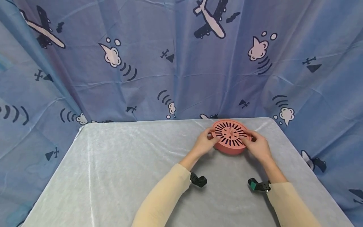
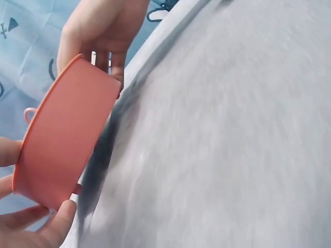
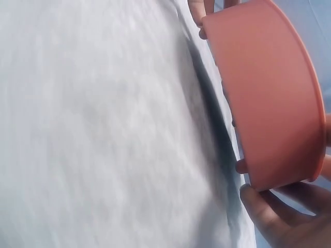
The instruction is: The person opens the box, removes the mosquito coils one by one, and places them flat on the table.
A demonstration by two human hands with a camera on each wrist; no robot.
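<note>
A round coral plastic box (image 1: 230,150) with a slotted lid (image 1: 231,133) is held near the table's far right. Dark slots fan out round the lid, and a small ring (image 2: 30,114) stands up from it. Short feet (image 3: 241,166) stick out of its underside, close over the cloth, with a band of shadow beneath. My left hand (image 1: 205,142) grips the left side, thumb at the lid's edge. On the opposite side my right hand (image 1: 257,146) grips the rim, its thumb over the lid. The box hides part of the fingers.
A pale grey cloth (image 1: 127,176) covers the table. Behind it and at both sides hangs a blue curtain (image 1: 153,78) printed with planes and clouds. Dark wrist devices (image 1: 199,180) stick out from both sleeves above the cloth.
</note>
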